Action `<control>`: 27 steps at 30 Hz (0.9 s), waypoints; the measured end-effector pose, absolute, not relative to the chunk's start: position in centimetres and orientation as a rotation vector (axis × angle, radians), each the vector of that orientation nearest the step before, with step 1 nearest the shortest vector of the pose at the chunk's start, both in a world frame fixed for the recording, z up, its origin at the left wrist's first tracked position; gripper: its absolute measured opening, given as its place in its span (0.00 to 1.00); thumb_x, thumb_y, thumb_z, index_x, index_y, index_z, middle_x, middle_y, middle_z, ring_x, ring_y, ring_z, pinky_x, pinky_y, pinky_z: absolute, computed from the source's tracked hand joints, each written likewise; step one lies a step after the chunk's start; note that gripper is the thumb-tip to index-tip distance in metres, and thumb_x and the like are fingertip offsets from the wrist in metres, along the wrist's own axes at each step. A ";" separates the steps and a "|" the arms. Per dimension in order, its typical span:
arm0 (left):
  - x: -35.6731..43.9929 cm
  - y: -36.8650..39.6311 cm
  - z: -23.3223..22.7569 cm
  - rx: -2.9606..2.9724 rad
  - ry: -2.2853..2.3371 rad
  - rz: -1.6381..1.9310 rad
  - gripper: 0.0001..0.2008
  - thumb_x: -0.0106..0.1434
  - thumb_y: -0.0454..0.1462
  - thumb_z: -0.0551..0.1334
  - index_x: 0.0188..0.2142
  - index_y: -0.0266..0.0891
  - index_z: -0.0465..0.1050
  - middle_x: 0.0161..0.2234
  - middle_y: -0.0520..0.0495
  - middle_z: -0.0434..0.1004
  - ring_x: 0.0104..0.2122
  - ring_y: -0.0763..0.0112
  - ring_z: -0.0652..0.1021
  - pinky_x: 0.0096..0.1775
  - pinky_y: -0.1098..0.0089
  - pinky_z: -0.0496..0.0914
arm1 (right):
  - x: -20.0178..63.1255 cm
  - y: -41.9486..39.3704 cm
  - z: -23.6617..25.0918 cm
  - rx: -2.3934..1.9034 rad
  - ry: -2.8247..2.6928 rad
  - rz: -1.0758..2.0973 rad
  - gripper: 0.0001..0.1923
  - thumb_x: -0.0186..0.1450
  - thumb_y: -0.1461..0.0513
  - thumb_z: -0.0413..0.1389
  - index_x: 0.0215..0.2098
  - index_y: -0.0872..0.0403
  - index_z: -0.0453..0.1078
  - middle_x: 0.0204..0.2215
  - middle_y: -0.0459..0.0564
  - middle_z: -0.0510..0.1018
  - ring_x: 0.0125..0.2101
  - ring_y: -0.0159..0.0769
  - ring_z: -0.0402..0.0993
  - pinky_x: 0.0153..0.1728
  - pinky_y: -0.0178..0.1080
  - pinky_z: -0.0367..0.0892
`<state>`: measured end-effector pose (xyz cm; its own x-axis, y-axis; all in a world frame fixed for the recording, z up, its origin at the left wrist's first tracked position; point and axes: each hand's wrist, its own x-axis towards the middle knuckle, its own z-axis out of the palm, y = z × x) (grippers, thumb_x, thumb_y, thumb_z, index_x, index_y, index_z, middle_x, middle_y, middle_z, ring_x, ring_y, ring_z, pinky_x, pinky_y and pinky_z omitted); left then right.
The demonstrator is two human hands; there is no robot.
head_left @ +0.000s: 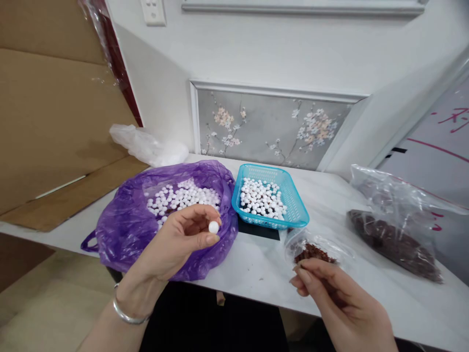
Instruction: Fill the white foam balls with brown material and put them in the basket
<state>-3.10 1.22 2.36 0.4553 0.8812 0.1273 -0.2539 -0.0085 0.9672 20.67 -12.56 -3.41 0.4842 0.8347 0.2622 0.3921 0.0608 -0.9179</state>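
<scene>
Between the thumb and forefinger of my left hand (172, 242) is a small white ball (213, 227). This hand is above the front right part of a purple plastic bag (126, 230), which lies open with many white balls (183, 195) in it. My right hand (340, 298) is closed in a pinch, its fingertips in front of a small clear plastic bag (342, 247) of reddish-brown bits (315, 253). Whatever those fingertips hold is too small to make out. A blue plastic basket (298, 208) with more white balls stands between the two bags.
A larger clear bag of dark brown material (395, 242) lies at the right. White plastic wrapping (146, 146) sits at the back left, beside a large cardboard box (54, 117). The white table (252, 266) ends against a wall with a flowered panel (267, 127).
</scene>
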 end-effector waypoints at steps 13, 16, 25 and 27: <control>-3.2 0.8 1.5 1.070 0.735 1.028 0.12 0.54 0.38 0.73 0.39 0.40 0.83 0.29 0.50 0.81 0.31 0.77 0.78 0.36 0.81 0.73 | 16.9 -10.9 -5.0 -1.427 -1.106 0.546 0.10 0.63 0.54 0.60 0.32 0.51 0.78 0.24 0.47 0.79 0.25 0.34 0.77 0.30 0.30 0.73; -3.6 0.7 1.8 0.915 0.667 1.042 0.14 0.51 0.36 0.75 0.38 0.39 0.83 0.29 0.50 0.81 0.30 0.78 0.78 0.35 0.82 0.74 | 17.1 -10.3 -5.6 -1.418 -1.175 0.529 0.10 0.63 0.54 0.61 0.31 0.52 0.78 0.26 0.48 0.80 0.26 0.35 0.76 0.30 0.31 0.73; -4.0 0.2 1.4 0.700 0.544 1.036 0.12 0.52 0.33 0.75 0.37 0.35 0.83 0.36 0.44 0.84 0.32 0.76 0.81 0.37 0.81 0.78 | 16.0 -10.4 -5.8 -1.396 -1.121 0.612 0.10 0.60 0.54 0.62 0.29 0.52 0.76 0.21 0.45 0.76 0.23 0.33 0.74 0.28 0.31 0.72; -4.1 0.3 1.0 0.673 0.518 1.033 0.11 0.51 0.32 0.75 0.36 0.35 0.83 0.35 0.45 0.83 0.32 0.75 0.81 0.38 0.80 0.78 | 15.8 -10.4 -5.8 -1.370 -1.156 0.597 0.08 0.61 0.55 0.62 0.29 0.52 0.77 0.22 0.45 0.77 0.23 0.33 0.74 0.28 0.31 0.72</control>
